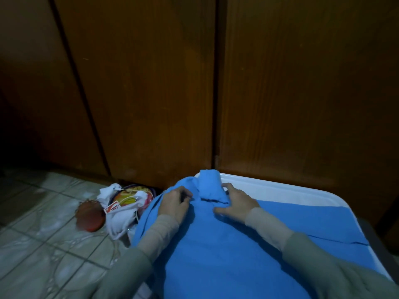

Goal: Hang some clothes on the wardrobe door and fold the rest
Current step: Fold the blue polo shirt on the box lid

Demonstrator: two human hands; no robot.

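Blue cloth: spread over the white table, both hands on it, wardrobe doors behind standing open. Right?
Not quite. In the head view the wardrobe doors are closed. The rest holds: the blue cloth lies over the white table, with the left hand and right hand on it.

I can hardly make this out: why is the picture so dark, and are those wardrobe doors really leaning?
Head view: dim light leaves the wardrobe doors murky brown, with near-black corners at left. The wide lens bends their seams outward, so the lean is distortion. The blue garment and both hands, left and right, are brightest, though slightly soft.
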